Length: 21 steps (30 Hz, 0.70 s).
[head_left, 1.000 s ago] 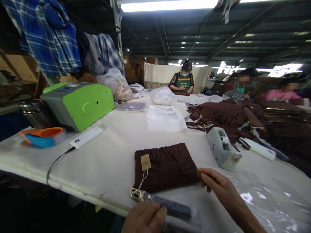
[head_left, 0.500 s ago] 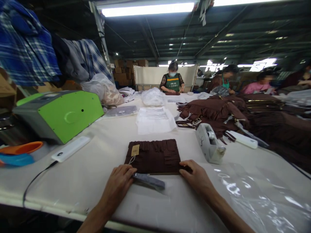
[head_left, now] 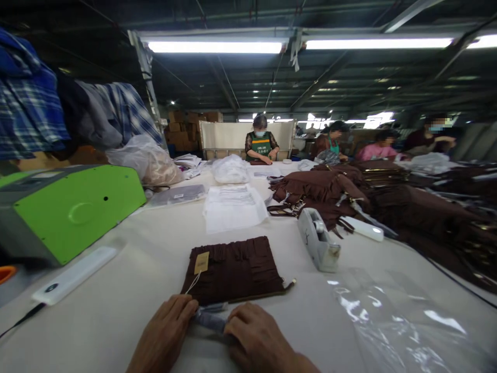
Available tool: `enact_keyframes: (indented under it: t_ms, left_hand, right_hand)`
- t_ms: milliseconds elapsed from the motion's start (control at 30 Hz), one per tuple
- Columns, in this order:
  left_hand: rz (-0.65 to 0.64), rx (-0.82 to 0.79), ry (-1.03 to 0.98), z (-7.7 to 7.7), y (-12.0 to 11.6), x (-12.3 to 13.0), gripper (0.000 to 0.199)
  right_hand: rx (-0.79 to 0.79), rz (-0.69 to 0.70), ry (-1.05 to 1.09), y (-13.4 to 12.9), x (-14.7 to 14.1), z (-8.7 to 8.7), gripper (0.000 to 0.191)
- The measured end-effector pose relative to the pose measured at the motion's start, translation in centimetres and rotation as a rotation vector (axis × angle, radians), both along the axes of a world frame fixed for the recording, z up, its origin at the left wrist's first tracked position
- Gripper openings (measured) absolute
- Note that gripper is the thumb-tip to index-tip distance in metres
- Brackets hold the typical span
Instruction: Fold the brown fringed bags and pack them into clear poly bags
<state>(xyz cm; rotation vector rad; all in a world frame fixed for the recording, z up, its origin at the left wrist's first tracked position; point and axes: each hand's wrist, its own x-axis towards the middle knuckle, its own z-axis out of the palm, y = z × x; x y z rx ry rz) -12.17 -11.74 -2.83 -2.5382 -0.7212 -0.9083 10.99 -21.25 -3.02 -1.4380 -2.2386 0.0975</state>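
A dark brown pleated fabric pouch [head_left: 236, 272] lies flat on the table in front of me, a tan paper tag [head_left: 201, 262] on its upper left with a white string. A small zipper end with a gold tip sticks out at its right corner. At its near edge is a narrow grey strip in clear plastic wrap [head_left: 210, 319]; what is inside I cannot make out. My left hand [head_left: 166, 324] has its fingers closed on the left end, close to the pouch's corner. My right hand [head_left: 254, 334], fingers curled, grips the right end.
A tape dispenser [head_left: 319, 241] stands right of the pouch, with clear plastic bags [head_left: 396, 321] nearer me. Brown bags [head_left: 322, 189] are heaped behind it. White papers [head_left: 233, 207] lie ahead. A green machine [head_left: 81, 210] and white corded device [head_left: 73, 274] sit left. Co-workers sit beyond.
My right hand has left the pouch's right corner and moved left onto the wrapped strip. My left hand stays at the strip's left end. The camera view has tilted up and turned right.
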Motion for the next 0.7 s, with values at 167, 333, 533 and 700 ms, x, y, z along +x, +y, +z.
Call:
enact_keyframes:
  t_ms: [167, 333, 533, 700]
  left_hand:
    - [-0.017, -0.122, -0.080, -0.5, 0.1, 0.0, 0.022]
    - [-0.028, -0.340, -0.130, 0.0, -0.1, -0.6, 0.037]
    - [0.052, -0.319, -0.107, -0.2, -0.4, -0.7, 0.032]
    - [0.038, 0.015, 0.057, -0.3, 0.2, -0.5, 0.026]
  right_hand:
    - [0.061, -0.063, -0.112, 0.7, 1.6, 0.7, 0.009]
    - [-0.029, -0.070, 0.020, 1.0, 2.7, 2.8, 0.013]
    - [-0.133, -0.050, 0.088, 1.9, 3.4, 3.4, 0.015]
    - [0.109, -0.106, -0.065, 2.0, 3.4, 2.1, 0.010]
